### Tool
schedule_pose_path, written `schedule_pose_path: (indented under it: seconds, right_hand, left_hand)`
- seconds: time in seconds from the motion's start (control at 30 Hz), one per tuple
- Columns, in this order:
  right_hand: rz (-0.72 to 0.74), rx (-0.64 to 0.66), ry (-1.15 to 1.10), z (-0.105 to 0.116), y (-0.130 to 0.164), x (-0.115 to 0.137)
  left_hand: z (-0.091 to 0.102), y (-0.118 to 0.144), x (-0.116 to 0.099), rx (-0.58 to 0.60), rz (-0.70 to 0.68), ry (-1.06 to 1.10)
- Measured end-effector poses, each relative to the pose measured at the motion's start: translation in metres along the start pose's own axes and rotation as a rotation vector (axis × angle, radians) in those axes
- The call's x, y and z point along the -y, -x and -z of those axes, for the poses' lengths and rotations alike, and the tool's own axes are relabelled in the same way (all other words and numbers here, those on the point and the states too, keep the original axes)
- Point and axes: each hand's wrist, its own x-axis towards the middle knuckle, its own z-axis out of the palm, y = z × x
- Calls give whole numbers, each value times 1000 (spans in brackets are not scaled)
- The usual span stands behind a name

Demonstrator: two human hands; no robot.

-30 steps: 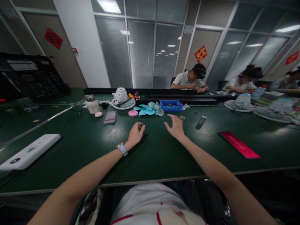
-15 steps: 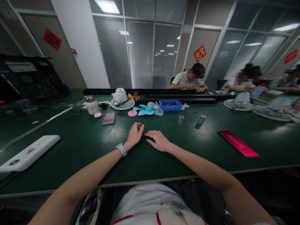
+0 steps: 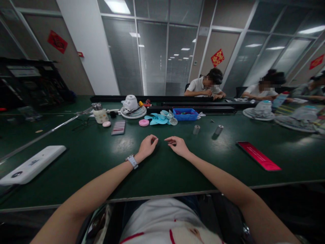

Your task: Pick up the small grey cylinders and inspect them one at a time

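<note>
My left hand (image 3: 148, 145), with a watch (image 3: 131, 161) on its wrist, is over the green table. Its fingers curl toward the thumb, and whatever may be in them is hidden. Across a small gap, my right hand (image 3: 178, 146) has its fingers stretched toward the left and the thumb apart below them; I see nothing held. Beyond the hands lie light blue fan blades (image 3: 159, 118) and a pink round piece (image 3: 144, 122). Two metal cylinders (image 3: 196, 129) stand past my right hand.
A blue bin (image 3: 185, 114) with small parts and a white fan housing (image 3: 130, 104) on a grille stand at the back. A red-screened phone (image 3: 259, 156) lies right, a white device (image 3: 34, 165) left. A jar (image 3: 100, 114) stands back left. Several people sit across the table.
My right hand has moved right and slightly forward, widening the gap between my hands. The fingertips and thumb of my left hand have come closer together.
</note>
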Motion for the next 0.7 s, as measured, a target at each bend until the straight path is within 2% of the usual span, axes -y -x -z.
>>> schedule_pose_path:
  seconds: [0.23, 0.37, 0.7]
  right_hand:
    - [108, -96, 94, 12, -6, -9]
    - [174, -232, 230, 31, -13, -22]
    - [198, -497, 394, 81, -25, -54]
  left_hand:
    - [1, 0, 0, 60, -31, -24]
    - [3, 1, -4, 87, -36, -29]
    - [2, 1, -4, 83, -62, -57]
